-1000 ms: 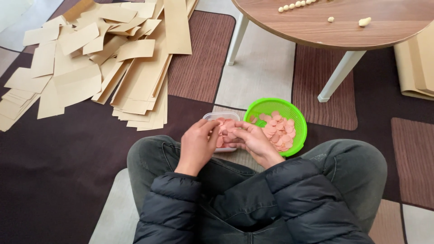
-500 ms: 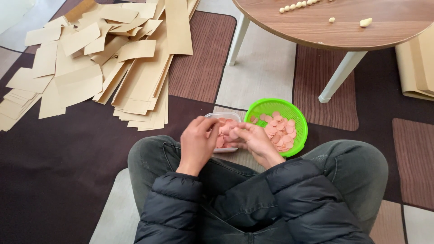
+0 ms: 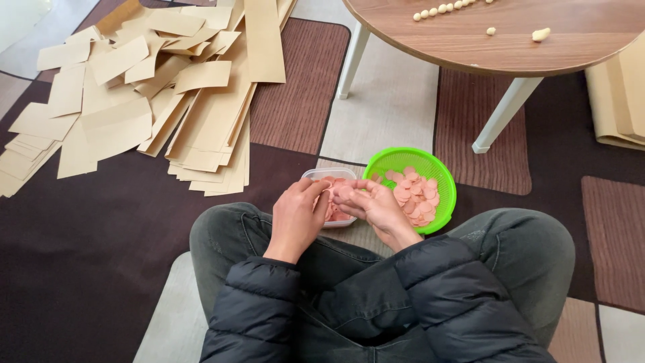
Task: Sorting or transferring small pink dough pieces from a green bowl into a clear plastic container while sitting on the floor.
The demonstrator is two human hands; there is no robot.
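Looking down from the head camera, we see our own crossed legs in dark trousers and our black padded jacket sleeves, with both hands meeting just above a small clear plastic tub [image 3: 321,176] that stands on the patterned rug [image 3: 94,269] right in front of our knees. Our left hand [image 3: 297,216] hovers over the tub's near left part, fingers curled inward, fingertips pressed toward the right hand. Our right hand [image 3: 373,205] lies over the tub's right side, its fingers [image 3: 349,191] drawn together and pinching a thin pink disc [image 3: 334,193] between the two hands; how much of the disc each hand grips we cannot tell. More pink discs lie inside the tub, mostly hidden under our hands.

Just beside the tub, touching or nearly touching its right edge, sits a bright green round basket [image 3: 440,176] holding a loose heap of pink discs [image 3: 415,195].

Toward the far left corner of the rug spreads a wide, untidy pile of tan cardboard strips and sheets [image 3: 161,101]. At the far right stands a round wooden table [image 3: 484,47] on white legs, with a few small pale pieces [image 3: 443,9] near its far edge. Folded tan material [image 3: 621,101] lies at the right edge of the floor.
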